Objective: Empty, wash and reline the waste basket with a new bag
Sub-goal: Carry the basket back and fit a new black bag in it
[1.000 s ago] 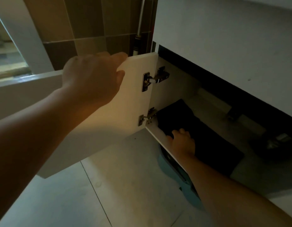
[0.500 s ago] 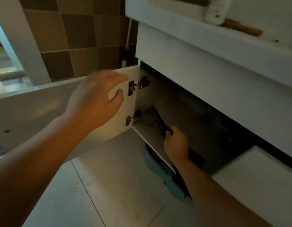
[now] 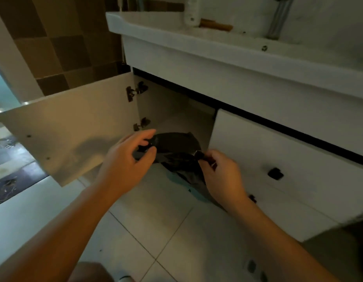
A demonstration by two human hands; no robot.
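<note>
Both hands hold a black bag point(image 3: 176, 145) before the open cabinet point(image 3: 168, 110): left hand point(image 3: 127, 161) pinches one edge, right hand point(image 3: 221, 176) pinches the other.

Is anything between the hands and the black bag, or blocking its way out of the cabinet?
Nothing visible. The left hand and right hand both hold the black bag already, in front of the open cabinet door.

Bare forearms, no sleeves, no rings
</note>
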